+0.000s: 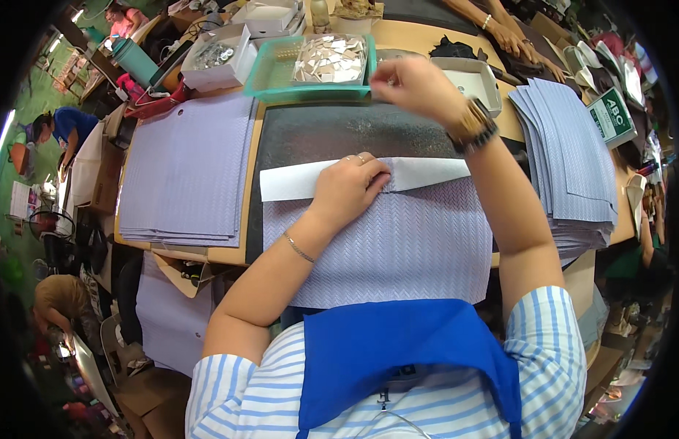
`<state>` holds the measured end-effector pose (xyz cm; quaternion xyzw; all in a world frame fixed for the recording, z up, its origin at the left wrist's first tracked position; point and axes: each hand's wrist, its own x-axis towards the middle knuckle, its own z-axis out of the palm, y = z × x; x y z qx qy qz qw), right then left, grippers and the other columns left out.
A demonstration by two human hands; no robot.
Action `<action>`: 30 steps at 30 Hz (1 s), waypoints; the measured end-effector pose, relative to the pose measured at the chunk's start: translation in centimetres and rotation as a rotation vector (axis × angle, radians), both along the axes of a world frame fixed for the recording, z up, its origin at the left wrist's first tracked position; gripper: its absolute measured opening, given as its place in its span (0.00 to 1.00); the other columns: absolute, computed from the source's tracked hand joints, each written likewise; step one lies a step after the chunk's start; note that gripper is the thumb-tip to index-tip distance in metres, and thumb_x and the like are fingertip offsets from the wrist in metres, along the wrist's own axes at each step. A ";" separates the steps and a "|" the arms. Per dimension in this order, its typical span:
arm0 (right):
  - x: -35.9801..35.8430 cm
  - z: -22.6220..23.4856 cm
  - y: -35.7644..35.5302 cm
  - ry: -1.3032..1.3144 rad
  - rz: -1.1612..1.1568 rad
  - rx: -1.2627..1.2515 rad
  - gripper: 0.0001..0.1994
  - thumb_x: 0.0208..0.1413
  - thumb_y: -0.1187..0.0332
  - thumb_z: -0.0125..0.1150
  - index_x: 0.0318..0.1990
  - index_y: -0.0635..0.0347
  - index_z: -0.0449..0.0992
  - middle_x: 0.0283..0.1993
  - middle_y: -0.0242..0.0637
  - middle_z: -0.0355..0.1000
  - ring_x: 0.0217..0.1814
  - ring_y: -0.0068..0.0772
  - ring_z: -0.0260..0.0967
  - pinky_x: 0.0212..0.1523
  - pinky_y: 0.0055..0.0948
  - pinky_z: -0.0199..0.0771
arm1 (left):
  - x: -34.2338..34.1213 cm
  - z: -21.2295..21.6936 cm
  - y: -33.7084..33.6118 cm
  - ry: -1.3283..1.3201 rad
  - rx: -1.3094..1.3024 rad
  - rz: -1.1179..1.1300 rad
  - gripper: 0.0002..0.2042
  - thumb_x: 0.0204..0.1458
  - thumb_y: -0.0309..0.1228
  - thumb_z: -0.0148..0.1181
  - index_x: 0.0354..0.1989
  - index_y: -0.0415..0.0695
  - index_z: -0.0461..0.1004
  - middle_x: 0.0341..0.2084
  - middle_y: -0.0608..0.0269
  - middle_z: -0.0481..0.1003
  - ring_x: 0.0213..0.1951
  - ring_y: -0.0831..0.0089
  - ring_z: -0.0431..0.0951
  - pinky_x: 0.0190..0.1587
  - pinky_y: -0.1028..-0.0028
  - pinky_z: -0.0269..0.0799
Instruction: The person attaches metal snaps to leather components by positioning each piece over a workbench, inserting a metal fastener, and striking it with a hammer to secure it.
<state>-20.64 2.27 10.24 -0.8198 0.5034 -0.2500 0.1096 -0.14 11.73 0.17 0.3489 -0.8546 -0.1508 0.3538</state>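
Observation:
A lavender sheet with a woven zigzag pattern (383,241) lies in front of me, its far edge folded back to show a white underside (288,181). My left hand (347,186) is closed on that fold near its middle, fingers curled over the edge. Raised over the far side of the dark work mat (317,132), my right hand (420,89) is beside the right end of a teal plastic basket (270,80). Its fingers are bent together in a pinch, slightly blurred; whatever they hold is too small to make out. Many small beige-and-white pieces (332,58) fill a tray in the basket.
Stacks of lavender sheets stand at left (182,175) and right (566,146). A white box of small metal parts (215,57) is at the back left, an open shallow box (471,84) at the back right. Another person's hands (519,44) rest across the table.

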 end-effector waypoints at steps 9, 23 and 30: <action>4.2 -2.5 -11.5 0.302 -0.246 0.052 0.11 0.61 0.54 0.63 0.41 0.41 0.89 0.37 0.28 0.85 0.46 0.35 0.82 0.51 0.41 0.76 | 0.8 -0.3 -0.3 -0.001 0.036 0.008 0.03 0.55 0.32 0.69 0.35 0.48 0.83 0.32 0.64 0.80 0.34 0.60 0.82 0.37 0.62 0.79; 0.6 -2.7 3.7 -0.447 0.039 0.060 0.11 0.61 0.65 0.66 0.46 0.59 0.86 0.37 0.32 0.84 0.35 0.19 0.77 0.40 0.25 0.78 | 1.0 0.0 -0.3 0.109 0.367 0.000 0.27 0.50 0.29 0.73 0.60 0.48 0.72 0.32 0.66 0.82 0.28 0.73 0.78 0.35 0.72 0.77; -1.4 -8.5 11.6 -0.620 -0.057 0.452 0.12 0.61 0.70 0.66 0.49 0.66 0.83 0.40 0.37 0.83 0.40 0.21 0.79 0.43 0.24 0.80 | 0.5 0.1 -0.7 0.193 0.495 -0.026 0.29 0.49 0.30 0.72 0.62 0.47 0.72 0.33 0.68 0.83 0.30 0.79 0.76 0.36 0.76 0.74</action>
